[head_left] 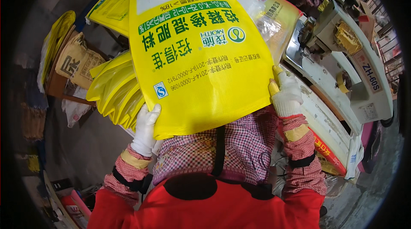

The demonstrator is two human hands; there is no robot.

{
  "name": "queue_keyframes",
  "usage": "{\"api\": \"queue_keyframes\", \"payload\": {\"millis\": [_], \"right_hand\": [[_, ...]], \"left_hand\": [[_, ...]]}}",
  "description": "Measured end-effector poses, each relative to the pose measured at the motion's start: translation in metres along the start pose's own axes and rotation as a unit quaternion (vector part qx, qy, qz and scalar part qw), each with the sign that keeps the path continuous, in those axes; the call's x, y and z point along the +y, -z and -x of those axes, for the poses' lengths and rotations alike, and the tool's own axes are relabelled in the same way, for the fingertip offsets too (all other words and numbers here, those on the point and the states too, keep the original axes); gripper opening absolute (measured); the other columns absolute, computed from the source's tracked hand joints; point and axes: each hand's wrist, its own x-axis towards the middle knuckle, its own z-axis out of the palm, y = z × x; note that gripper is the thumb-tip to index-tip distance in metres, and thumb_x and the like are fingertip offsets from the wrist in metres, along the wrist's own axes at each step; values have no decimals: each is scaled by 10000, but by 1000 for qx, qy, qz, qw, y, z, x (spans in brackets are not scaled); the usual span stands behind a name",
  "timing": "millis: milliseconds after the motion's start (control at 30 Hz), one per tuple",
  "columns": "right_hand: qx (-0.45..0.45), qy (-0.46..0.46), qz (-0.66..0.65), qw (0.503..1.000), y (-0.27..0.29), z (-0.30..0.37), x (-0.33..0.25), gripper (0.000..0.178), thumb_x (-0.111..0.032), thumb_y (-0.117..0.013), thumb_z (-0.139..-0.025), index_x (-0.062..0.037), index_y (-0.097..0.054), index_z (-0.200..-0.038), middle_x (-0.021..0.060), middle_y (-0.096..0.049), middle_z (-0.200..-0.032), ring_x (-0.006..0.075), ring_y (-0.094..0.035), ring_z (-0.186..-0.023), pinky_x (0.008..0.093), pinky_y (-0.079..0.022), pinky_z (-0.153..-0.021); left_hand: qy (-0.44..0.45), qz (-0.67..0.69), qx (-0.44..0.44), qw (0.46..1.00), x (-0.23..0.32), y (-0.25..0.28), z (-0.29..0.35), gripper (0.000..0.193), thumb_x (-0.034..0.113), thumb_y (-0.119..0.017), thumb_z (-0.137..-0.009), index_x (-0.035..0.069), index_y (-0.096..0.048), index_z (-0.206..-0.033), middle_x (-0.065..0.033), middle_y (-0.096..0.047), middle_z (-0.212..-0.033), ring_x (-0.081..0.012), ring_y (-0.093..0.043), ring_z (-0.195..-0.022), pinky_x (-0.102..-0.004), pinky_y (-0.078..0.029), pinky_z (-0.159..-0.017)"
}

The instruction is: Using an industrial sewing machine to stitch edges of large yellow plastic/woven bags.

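Note:
A large flat yellow woven sack (pixel 205 96) with green printing lies spread in front of me, its near end hanging over my checked apron (pixel 188 154). My left hand (pixel 146 128), in a white glove, is closed on its near left corner, thumb on top and the other fingers mostly hidden. At the right edge, my right hand (pixel 286 94) grips the sack too; its white glove has yellow-covered fingertips. Under the sack's left side hangs a fanned stack of folded yellow sacks (pixel 115 90). More yellow sacks (pixel 112 8) lie beyond it at the far left.
An industrial sewing machine (pixel 364 62) stands on a worn table at right, with a tape roll (pixel 343 81) on it. Clear plastic-wrapped packaging (pixel 274 19) lies behind the sack. At left are a brown printed bag (pixel 79 60) and another yellow sack pile (pixel 58 43).

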Motion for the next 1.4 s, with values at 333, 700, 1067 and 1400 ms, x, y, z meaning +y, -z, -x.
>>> {"api": "queue_keyframes", "payload": {"millis": [333,700,1067,1400], "right_hand": [[-170,-58,-55,982,26,10,-28,651,-158,-583,-791,-93,-298,-1374,220,-462,-1269,345,-528,-1076,365,-437,-882],[-224,-140,-546,795,-60,-151,-156,168,-264,-592,-856,-124,-537,-781,-42,-418,-553,69,-339,-385,219,-259,-344],[-224,89,-176,954,-183,-114,-311,446,-452,-469,-832,-27,-552,-933,242,-587,-911,421,-546,-878,451,-439,-756],[-329,24,-311,891,-226,-70,-259,382,-352,-522,-817,-38,-534,-1034,235,-584,-978,404,-554,-914,440,-434,-798]], "left_hand": [[-102,-197,23,975,37,12,-6,297,113,-482,-885,-25,-486,-1148,-82,-582,-1065,-145,-560,-923,-282,-447,-816],[-254,-267,29,929,230,96,-82,277,183,-538,-860,-39,-544,-1025,-87,-605,-924,-154,-564,-845,-272,-443,-762],[-15,-71,271,960,63,244,-21,231,-12,-489,-819,-13,-491,-1050,-91,-597,-941,-181,-602,-759,-307,-510,-697],[429,-194,93,877,4,210,1,302,211,-507,-860,21,-533,-1094,-103,-612,-826,-190,-587,-578,-306,-491,-520]]}}
